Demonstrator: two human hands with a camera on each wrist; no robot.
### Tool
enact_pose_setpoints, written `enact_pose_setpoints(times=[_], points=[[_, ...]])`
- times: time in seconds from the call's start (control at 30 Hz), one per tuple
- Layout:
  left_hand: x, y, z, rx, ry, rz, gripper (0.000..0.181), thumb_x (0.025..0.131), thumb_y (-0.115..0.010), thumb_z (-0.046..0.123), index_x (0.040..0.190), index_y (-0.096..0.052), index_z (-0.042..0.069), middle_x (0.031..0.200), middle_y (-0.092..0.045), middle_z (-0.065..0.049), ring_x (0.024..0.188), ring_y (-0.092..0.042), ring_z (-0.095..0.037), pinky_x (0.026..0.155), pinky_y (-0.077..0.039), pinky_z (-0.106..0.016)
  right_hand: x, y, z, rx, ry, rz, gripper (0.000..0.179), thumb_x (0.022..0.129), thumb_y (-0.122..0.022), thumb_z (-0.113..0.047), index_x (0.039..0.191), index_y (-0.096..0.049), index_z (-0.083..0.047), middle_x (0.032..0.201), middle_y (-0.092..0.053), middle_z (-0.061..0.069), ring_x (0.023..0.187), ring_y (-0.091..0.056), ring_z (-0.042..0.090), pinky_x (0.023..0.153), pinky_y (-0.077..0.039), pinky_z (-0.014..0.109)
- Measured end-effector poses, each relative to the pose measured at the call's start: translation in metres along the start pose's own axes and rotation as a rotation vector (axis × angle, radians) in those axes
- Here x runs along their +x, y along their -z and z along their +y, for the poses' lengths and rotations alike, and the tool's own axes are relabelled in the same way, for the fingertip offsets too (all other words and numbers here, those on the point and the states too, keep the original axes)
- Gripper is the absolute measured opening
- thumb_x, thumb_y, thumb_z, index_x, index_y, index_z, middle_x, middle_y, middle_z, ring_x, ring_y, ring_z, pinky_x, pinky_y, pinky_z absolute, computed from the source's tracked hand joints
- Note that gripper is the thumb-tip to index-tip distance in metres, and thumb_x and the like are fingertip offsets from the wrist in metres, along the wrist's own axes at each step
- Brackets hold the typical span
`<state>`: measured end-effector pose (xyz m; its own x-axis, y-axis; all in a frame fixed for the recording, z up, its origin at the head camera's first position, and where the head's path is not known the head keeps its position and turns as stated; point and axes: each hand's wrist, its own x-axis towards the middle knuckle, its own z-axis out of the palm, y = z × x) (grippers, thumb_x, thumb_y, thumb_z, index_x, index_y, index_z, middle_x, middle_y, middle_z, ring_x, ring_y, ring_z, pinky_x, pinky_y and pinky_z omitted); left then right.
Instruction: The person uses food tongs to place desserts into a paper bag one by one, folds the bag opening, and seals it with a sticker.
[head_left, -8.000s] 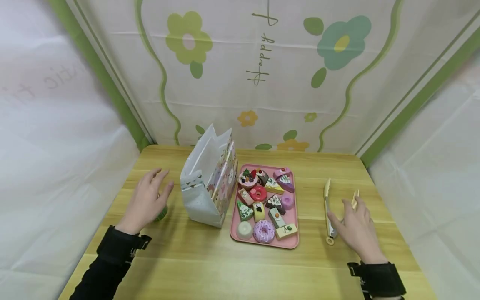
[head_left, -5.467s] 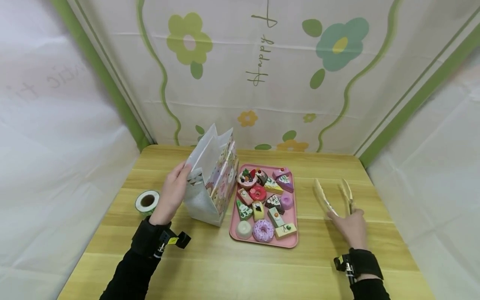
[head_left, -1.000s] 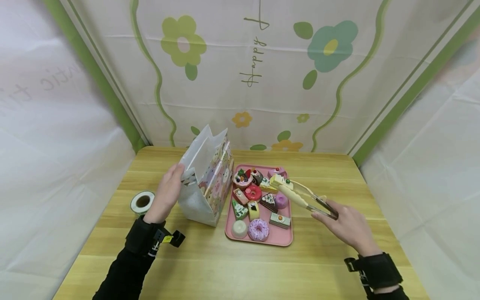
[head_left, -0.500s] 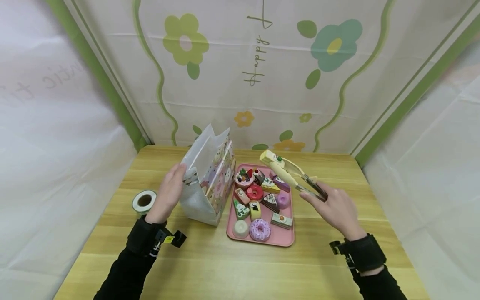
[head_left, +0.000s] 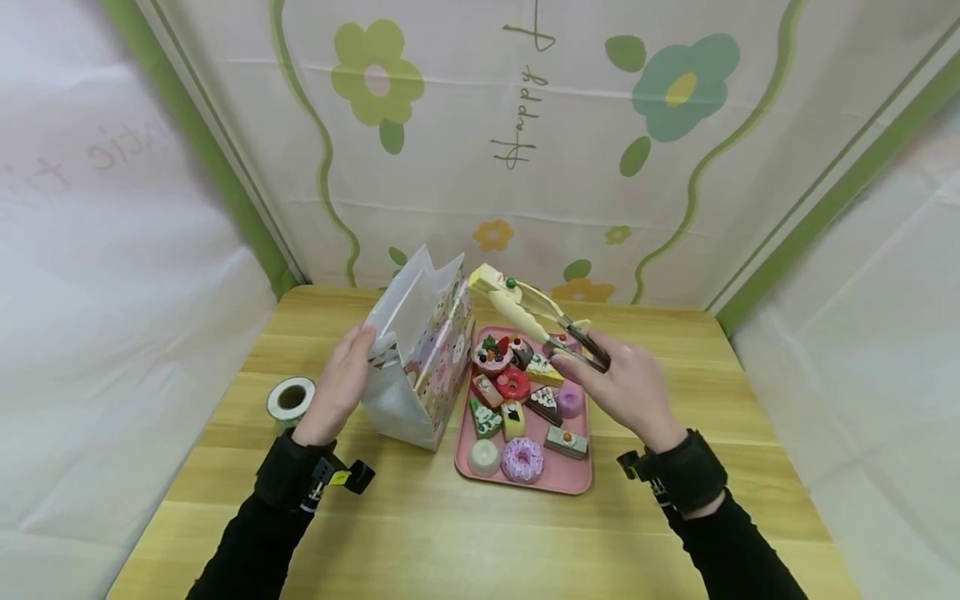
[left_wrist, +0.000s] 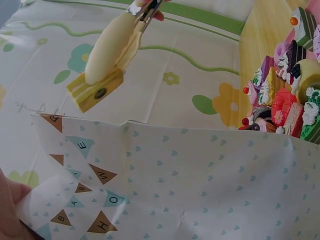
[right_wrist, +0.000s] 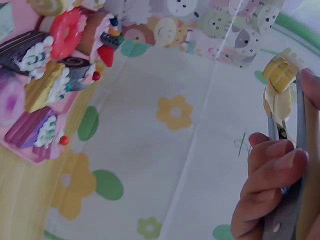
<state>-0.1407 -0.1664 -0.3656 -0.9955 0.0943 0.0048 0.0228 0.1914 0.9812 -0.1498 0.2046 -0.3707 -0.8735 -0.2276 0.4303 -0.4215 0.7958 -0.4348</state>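
My right hand [head_left: 626, 383] grips a pair of tongs [head_left: 517, 312] with cream tips and metal arms. Between the tips is a yellow layered cake slice [left_wrist: 95, 91] with a green ball on top, held up beside the mouth of the paper bag [head_left: 408, 392]. The white bag stands upright with its top gaping and has cartoon animals on one side. My left hand [head_left: 341, 383] pinches the bag's near left rim. Just right of the bag lies a pink tray [head_left: 555, 482] of toy pastries, among them a purple donut [head_left: 522, 460] and a red donut [head_left: 513, 384].
A roll of stickers or tape [head_left: 291, 400] stands on the wooden table [head_left: 450, 542], left of my left hand. Behind the table hangs a flower-print cloth [head_left: 450, 167], with white cloth walls at both sides.
Since the earliest frame, my left hand has taken the bag's rim and my right hand the tongs. The tongs lifted the cake slice from the tray and carried it left and upward to the bag.
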Motion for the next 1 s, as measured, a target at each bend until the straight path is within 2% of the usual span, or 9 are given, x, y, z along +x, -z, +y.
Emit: enact_pose_setpoints(times=[0.17, 0.3, 0.47, 0.63, 0.87, 1.0], points=[[0.0, 0.0, 0.001, 0.0, -0.003, 0.003, 0.059, 0.108, -0.026, 0.042, 0.153, -0.027, 0.004, 0.142, -0.041, -0.02, 0.129, -0.038, -0.032, 0.107, -0.025, -0.053, 0.016, 0.0, -0.015, 0.002, 0.004, -0.033, 0.058, 0.089, -0.065, -0.055, 0.124, -0.066, -0.01, 0.057, -0.041, -0.003, 0.047, -0.035, 0.014, 0.047, -0.024, 0.033], [-0.002, 0.0, 0.002, -0.02, -0.01, -0.012, 0.057, 0.109, -0.026, 0.04, 0.153, -0.026, 0.004, 0.142, -0.039, -0.02, 0.129, -0.037, -0.032, 0.107, -0.023, -0.053, 0.029, 0.0, -0.031, -0.015, 0.026, -0.049, 0.066, 0.091, -0.061, -0.059, 0.132, -0.061, -0.008, 0.054, -0.035, -0.003, 0.046, -0.028, 0.014, 0.047, -0.019, 0.032], [-0.003, -0.001, 0.002, -0.031, -0.009, -0.023, 0.058, 0.108, -0.026, 0.041, 0.154, -0.023, 0.006, 0.144, -0.037, -0.021, 0.128, -0.038, -0.033, 0.107, -0.023, -0.054, 0.045, 0.003, -0.05, -0.037, 0.077, -0.059, 0.065, 0.092, -0.057, -0.061, 0.128, -0.063, -0.007, 0.057, -0.039, -0.001, 0.048, -0.032, 0.015, 0.047, -0.018, 0.033], [-0.002, -0.002, 0.002, -0.025, 0.009, -0.013, 0.057, 0.108, -0.026, 0.04, 0.155, -0.021, 0.006, 0.145, -0.036, -0.022, 0.127, -0.039, -0.035, 0.106, -0.025, -0.055, 0.058, 0.003, -0.066, -0.042, 0.1, -0.092, 0.055, 0.09, -0.059, -0.062, 0.11, -0.066, -0.011, 0.057, -0.044, 0.0, 0.047, -0.039, 0.016, 0.044, -0.024, 0.033], [0.002, -0.002, 0.003, 0.07, 0.07, 0.018, 0.061, 0.107, -0.026, 0.043, 0.157, -0.016, 0.009, 0.156, -0.025, -0.019, 0.14, -0.025, -0.034, 0.11, -0.019, -0.056, 0.068, 0.006, -0.077, -0.121, 0.134, -0.16, 0.061, 0.088, -0.057, -0.067, 0.117, -0.068, -0.014, 0.055, -0.038, -0.002, 0.044, -0.035, 0.015, 0.043, -0.022, 0.032], [0.002, -0.002, 0.005, 0.064, 0.074, 0.025, 0.059, 0.107, -0.027, 0.04, 0.157, -0.018, 0.009, 0.155, -0.026, -0.019, 0.14, -0.025, -0.033, 0.11, -0.019, -0.055, 0.071, 0.012, -0.081, -0.171, 0.146, -0.205, 0.064, 0.088, -0.057, -0.067, 0.12, -0.068, -0.014, 0.053, -0.031, -0.002, 0.043, -0.029, 0.014, 0.042, -0.019, 0.031]])
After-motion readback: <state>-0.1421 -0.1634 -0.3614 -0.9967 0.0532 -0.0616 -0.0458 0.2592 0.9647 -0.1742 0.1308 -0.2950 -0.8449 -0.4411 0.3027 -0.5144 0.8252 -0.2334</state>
